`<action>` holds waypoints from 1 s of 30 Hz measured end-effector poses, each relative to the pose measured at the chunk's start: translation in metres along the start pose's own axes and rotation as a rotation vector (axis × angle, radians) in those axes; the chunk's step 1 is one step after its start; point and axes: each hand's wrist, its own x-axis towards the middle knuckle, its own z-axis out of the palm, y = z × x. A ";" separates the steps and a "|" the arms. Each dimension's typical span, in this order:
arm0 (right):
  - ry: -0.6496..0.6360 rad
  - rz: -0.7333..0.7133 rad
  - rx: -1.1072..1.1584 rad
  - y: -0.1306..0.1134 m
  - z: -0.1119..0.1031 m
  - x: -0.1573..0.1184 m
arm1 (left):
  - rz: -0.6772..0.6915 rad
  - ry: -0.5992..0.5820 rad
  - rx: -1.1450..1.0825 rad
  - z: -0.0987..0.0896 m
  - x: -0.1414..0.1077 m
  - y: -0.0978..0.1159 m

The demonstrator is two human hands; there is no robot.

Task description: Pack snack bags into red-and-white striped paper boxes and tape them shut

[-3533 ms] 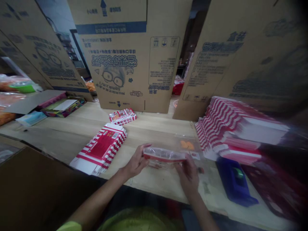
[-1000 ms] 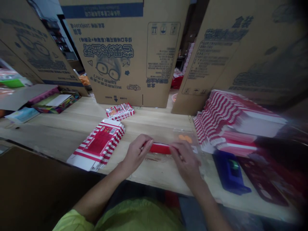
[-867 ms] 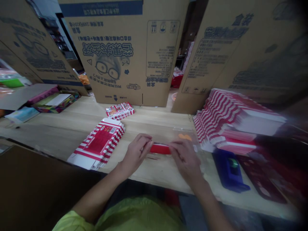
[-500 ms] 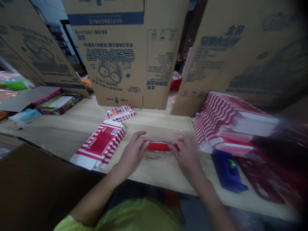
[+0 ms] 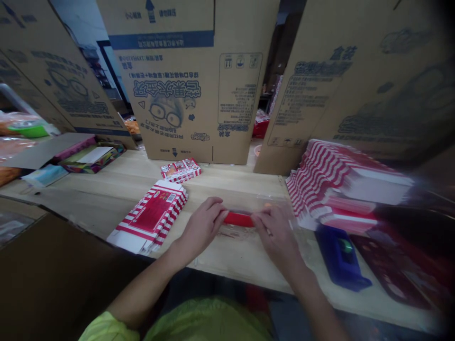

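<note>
I watch the left hand point(image 5: 199, 229) and right hand point(image 5: 278, 237) each pinch 1 end of a red strip point(image 5: 240, 219), right of the barcoded cartons point(image 5: 149, 213). Just behind those cartons lies 1 small striped box point(image 5: 180, 170); well right of them, a blue dispenser point(image 5: 334, 265).

The person's left hand point(image 5: 202, 226) and right hand point(image 5: 279, 233) face each other in pinching grips. The left forearm point(image 5: 147, 284) and right forearm point(image 5: 314, 296) slant in from the near side.

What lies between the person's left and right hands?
In the head view, a red strip spans the gap, one end held by the left hand, the other by the right hand.
</note>
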 end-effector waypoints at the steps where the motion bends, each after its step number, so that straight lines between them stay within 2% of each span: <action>1: -0.004 0.007 0.006 0.000 0.000 -0.001 | -0.015 -0.003 0.049 0.001 0.001 0.001; 5: 0.010 0.048 0.026 0.001 0.001 -0.004 | -0.040 -0.029 0.121 0.000 0.003 0.001; 10: 0.059 0.164 0.137 0.007 0.006 0.002 | -0.141 -0.134 -0.120 -0.004 0.016 -0.013; 12: 0.087 0.280 0.227 0.012 0.011 0.009 | -0.199 -0.132 -0.249 0.001 0.024 -0.022; 16: 0.174 0.602 0.473 0.026 0.026 0.025 | -0.357 -0.077 -0.651 0.023 0.038 -0.037; 18: 0.200 0.679 0.557 0.032 0.031 0.032 | -0.418 -0.025 -0.794 0.033 0.045 -0.041; 21: 0.193 0.683 0.589 0.038 0.033 0.038 | -0.462 0.011 -0.889 0.039 0.051 -0.042; 26: 0.161 0.601 0.518 0.039 0.032 0.034 | -0.522 -0.066 -1.025 0.036 0.052 -0.041; 30: 0.177 0.647 0.620 0.039 0.037 0.032 | -0.574 -0.053 -1.114 0.039 0.052 -0.039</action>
